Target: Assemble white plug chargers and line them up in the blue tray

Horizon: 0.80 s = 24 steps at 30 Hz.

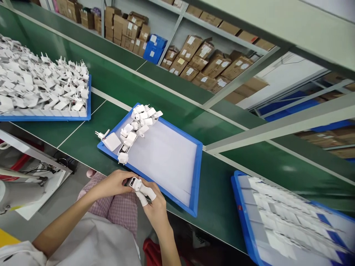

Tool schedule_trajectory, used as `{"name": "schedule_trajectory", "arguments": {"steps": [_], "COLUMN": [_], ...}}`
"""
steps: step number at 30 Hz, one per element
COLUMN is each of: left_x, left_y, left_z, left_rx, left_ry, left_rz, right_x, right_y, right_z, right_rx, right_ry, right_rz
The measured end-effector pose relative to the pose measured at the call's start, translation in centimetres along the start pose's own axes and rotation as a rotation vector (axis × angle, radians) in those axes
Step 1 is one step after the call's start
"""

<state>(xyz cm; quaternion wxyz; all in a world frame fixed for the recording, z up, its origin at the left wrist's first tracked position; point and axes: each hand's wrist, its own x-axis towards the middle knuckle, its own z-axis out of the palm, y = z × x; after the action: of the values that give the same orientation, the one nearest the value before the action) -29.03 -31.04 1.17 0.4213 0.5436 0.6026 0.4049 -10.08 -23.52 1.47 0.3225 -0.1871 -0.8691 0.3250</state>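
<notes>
Both hands meet in front of the body, just off the near edge of a blue-rimmed tray [199, 166]. A small white plastic part [136, 183] is held between them. My left hand [118, 183] pinches its left side with thumb and fingers. My right hand [155, 201] is wrapped round its right side, with white coverings on some fingertips. At the tray's left end lies a cluster of similar white parts [130, 138], some with prongs. A flat square white piece [111, 142] rests at the tray's left corner.
A blue tray [89, 98] heaped with white parts stands at the left. Another blue tray [240, 207] with rows of white pieces is at the lower right. A slanting metal post [249, 138] rises behind the bench; cardboard boxes [191, 48] fill shelves beyond.
</notes>
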Motion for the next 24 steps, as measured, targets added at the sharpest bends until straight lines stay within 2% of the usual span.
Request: {"name": "schedule_trajectory", "arguments": {"steps": [4,7,12,14,16,18,21,24], "left_x": [-0.1,-0.1,0.8,1.2,1.5,1.6,1.7,2.0], "left_y": [0.2,0.0,-0.6,-0.5,-0.3,0.0,-0.1,-0.5], "left_z": [0.2,-0.2,-1.9,-2.1,-1.8,-1.3,-0.9,-0.9], "left_rx": [-0.048,-0.125,-0.364,-0.421,-0.432,-0.412,-0.354,-0.361], "left_ry": [-0.021,-0.051,-0.271,-0.289,-0.260,-0.230,-0.230,-0.182], "left_rz": [-0.033,-0.054,-0.120,-0.164,-0.206,-0.230,-0.237,-0.281], "right_x": [0.3,0.2,0.0,0.1,0.2,0.3,0.5,0.7], "right_y": [-0.7,-1.2,-1.9,-2.2,-2.6,-2.7,-2.1,-1.1], "right_z": [-0.1,0.2,0.1,-0.1,-0.2,0.0,0.7,1.3], "right_rx": [-0.172,-0.244,-0.280,-0.281,-0.166,0.138,0.581,0.747], "right_ry": [-0.111,-0.136,-0.157,-0.158,-0.158,-0.117,0.033,0.136], "right_rz": [-0.026,-0.012,0.038,0.097,0.196,0.393,0.698,0.826]}}
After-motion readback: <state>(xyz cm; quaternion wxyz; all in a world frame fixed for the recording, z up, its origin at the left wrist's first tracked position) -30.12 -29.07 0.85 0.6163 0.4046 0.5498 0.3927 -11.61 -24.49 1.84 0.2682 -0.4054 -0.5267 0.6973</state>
